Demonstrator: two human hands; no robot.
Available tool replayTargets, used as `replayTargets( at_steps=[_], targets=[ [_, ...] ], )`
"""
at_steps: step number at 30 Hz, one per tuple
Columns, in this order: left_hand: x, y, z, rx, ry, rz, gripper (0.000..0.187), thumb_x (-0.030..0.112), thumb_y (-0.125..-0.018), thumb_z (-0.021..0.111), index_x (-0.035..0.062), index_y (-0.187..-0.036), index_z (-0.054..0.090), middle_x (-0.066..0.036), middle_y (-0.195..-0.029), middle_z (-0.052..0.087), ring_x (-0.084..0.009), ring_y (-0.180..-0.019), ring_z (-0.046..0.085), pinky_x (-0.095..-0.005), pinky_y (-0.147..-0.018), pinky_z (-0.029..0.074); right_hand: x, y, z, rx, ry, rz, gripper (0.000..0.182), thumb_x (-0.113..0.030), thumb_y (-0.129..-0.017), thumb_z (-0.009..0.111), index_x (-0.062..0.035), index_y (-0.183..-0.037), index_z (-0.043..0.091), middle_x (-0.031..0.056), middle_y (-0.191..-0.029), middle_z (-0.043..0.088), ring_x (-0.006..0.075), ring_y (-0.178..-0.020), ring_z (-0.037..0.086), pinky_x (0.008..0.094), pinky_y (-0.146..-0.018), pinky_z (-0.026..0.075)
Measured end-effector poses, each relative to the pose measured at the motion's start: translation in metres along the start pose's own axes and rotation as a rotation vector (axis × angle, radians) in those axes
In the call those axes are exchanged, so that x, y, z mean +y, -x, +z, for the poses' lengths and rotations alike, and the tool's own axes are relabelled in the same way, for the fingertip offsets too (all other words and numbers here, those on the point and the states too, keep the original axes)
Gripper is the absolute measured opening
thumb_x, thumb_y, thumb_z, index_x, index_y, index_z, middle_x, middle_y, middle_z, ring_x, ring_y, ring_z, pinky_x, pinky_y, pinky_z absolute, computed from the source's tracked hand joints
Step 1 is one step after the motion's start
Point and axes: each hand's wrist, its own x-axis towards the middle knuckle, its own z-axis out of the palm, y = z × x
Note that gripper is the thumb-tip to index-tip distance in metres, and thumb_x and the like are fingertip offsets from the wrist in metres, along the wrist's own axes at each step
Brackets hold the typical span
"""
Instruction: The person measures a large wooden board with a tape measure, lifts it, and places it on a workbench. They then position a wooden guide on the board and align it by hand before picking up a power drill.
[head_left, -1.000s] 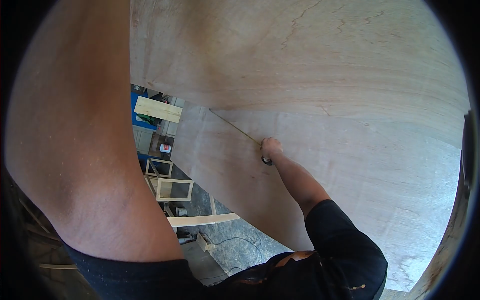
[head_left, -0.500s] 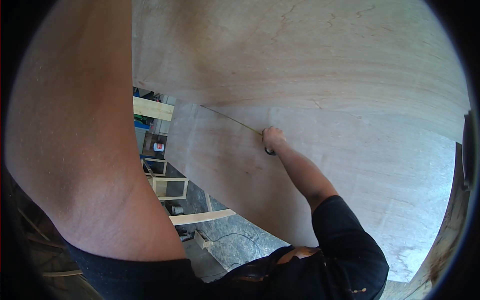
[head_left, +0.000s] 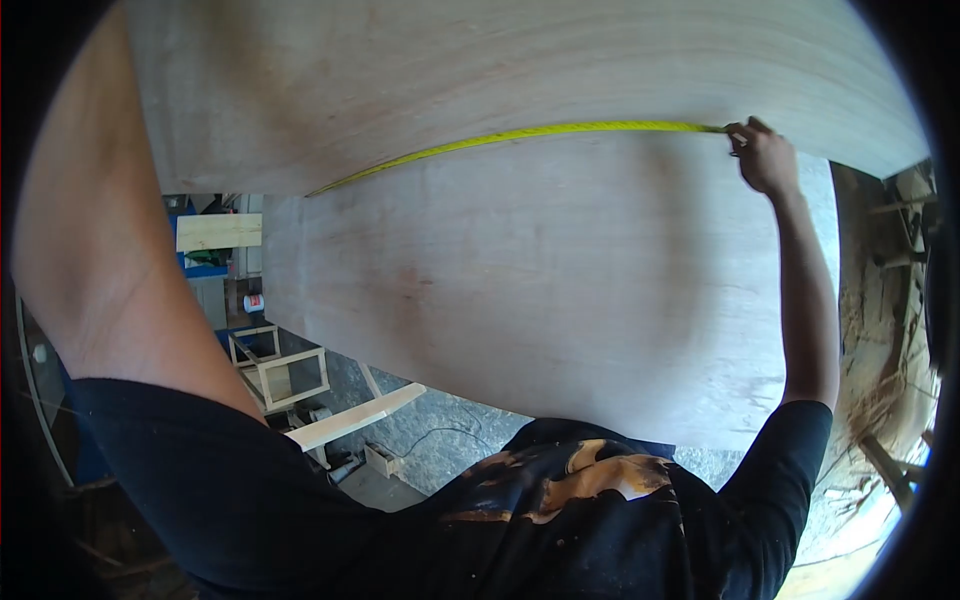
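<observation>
My right hand (head_left: 767,160) is closed around a tape measure, whose case is mostly hidden by the fingers. From the hand, the yellow tape measure blade (head_left: 540,130) stretches left, narrowing in view to an end near the left side of the plywood. It runs near the line between the upper plywood sheet (head_left: 420,70) and the lower plywood sheet (head_left: 540,270). My left arm rises along the left side of the view, and its hand is out of frame.
Left of the sheets are a pale board (head_left: 218,231), a white tub (head_left: 254,303) and a wooden frame (head_left: 290,377). Below them, a plank (head_left: 360,415) crosses above the grey floor (head_left: 440,445), where a cable lies. Rough wooden structure (head_left: 870,330) stands at the right.
My right hand has moved far right and up in view with the tape measure, and much more yellow blade is drawn out. The view has shifted; my left arm appears farther left.
</observation>
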Motion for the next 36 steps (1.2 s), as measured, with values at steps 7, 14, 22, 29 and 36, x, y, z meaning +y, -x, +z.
replayTargets(
  at_steps=[7,14,22,29,36],
  targets=[
    [0.052,-0.030,-0.006,-0.049,-0.025,0.045,0.096,0.068,-0.080,0.049,0.0075,-0.146,0.013,-0.024,-0.147,0.020,-0.0441,-0.131,0.029,-0.0530,-0.105,0.033,0.158,0.054,-0.064,0.143,0.088,0.281,0.025,-0.034,-0.091,0.051,-0.0188,-0.105,0.066,0.0049,-0.089,0.062,0.0266,-0.082,0.064,0.0388,-0.070,0.052],
    [0.145,-0.024,-0.012,-0.084,-0.084,-0.046,0.097,0.069,-0.079,0.051,0.0009,-0.143,0.022,-0.028,-0.144,0.026,-0.0438,-0.129,0.033,-0.0527,-0.103,0.034,0.264,0.095,-0.066,0.266,0.042,0.346,0.025,-0.036,-0.090,0.052,-0.0218,-0.104,0.066,0.0038,-0.096,0.064,0.0265,-0.089,0.063,0.0401,-0.075,0.052],
    [0.028,-0.078,-0.009,-0.066,-0.038,0.023,0.086,0.063,-0.083,0.052,0.0033,-0.141,0.030,-0.020,-0.144,0.032,-0.0339,-0.131,0.033,-0.0449,-0.106,0.030,0.353,0.112,-0.062,0.401,0.077,0.464,0.025,-0.039,-0.087,0.054,-0.0233,-0.101,0.067,0.0020,-0.095,0.063,0.0272,-0.083,0.064,0.0393,-0.071,0.053],
    [-0.041,-0.097,-0.022,-0.037,-0.179,0.030,0.085,0.059,-0.086,0.051,0.0021,-0.143,0.025,-0.018,-0.149,0.025,-0.0280,-0.138,0.024,-0.0404,-0.110,0.024,0.390,0.106,-0.042,0.471,0.014,0.490,0.021,-0.038,-0.089,0.052,-0.0254,-0.100,0.064,0.0013,-0.090,0.062,0.0248,-0.082,0.064,0.0386,-0.070,0.053],
    [0.014,-0.085,-0.024,-0.048,-0.055,-0.088,0.084,0.059,-0.087,0.051,0.0004,-0.141,0.027,-0.020,-0.146,0.028,-0.0297,-0.136,0.026,-0.0409,-0.110,0.023,0.413,0.100,-0.021,0.443,-0.022,0.488,0.020,-0.034,-0.090,0.052,-0.0243,-0.103,0.063,0.0027,-0.094,0.063,0.0246,-0.086,0.064,0.0386,-0.071,0.053]
  ],
)
